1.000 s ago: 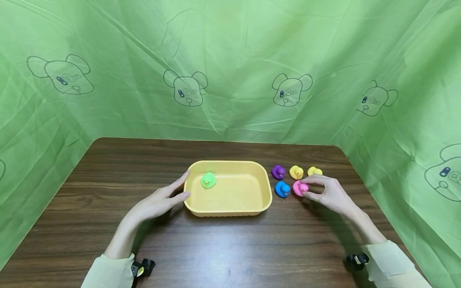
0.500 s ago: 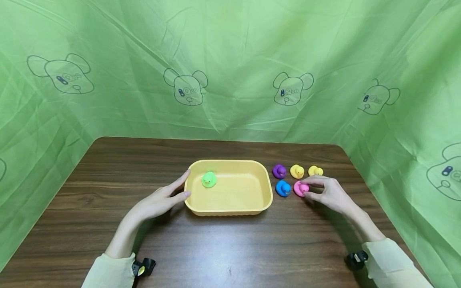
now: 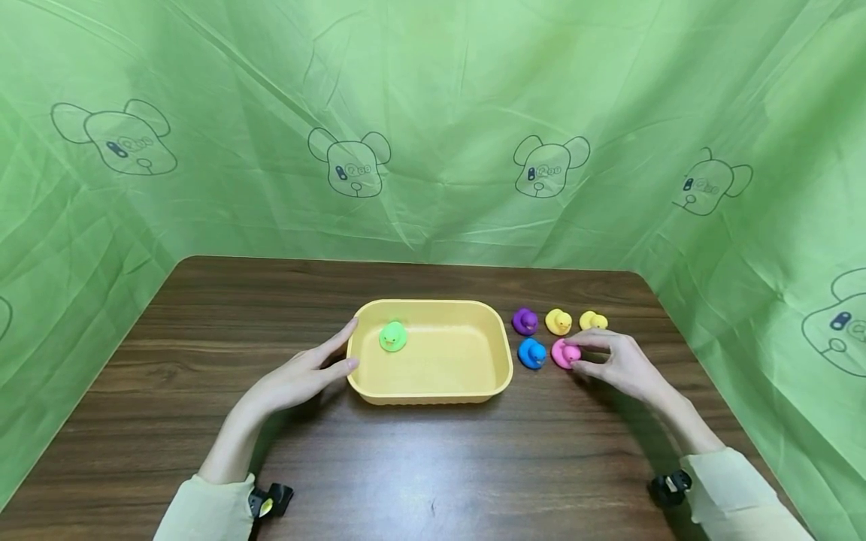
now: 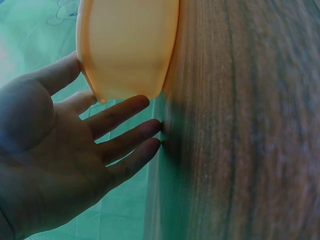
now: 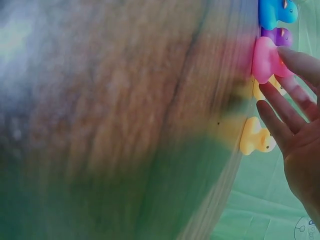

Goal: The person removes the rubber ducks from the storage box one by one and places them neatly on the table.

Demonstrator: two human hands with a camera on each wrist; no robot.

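A yellow plastic tub [image 3: 433, 368] sits mid-table with a green rubber duck [image 3: 392, 336] inside, near its left end. My left hand [image 3: 298, 379] touches the tub's left end with thumb and fingertips; in the left wrist view its fingers [image 4: 120, 117] stretch out fairly straight. To the right of the tub, my right hand [image 3: 619, 364] pinches a pink rubber duck [image 3: 563, 353] between thumb and fingers, the duck still on the table. In the right wrist view the thumb [image 5: 300, 62] lies against the pink duck's head, and the other fingers are spread behind it.
Around the pink duck stand a blue duck [image 3: 531, 353], a purple duck [image 3: 525, 321] and two yellow ones, one yellow duck [image 3: 558, 321] left of the other yellow duck [image 3: 593, 320]. A green curtain [image 3: 433, 150] hangs behind the wooden table [image 3: 419, 466].
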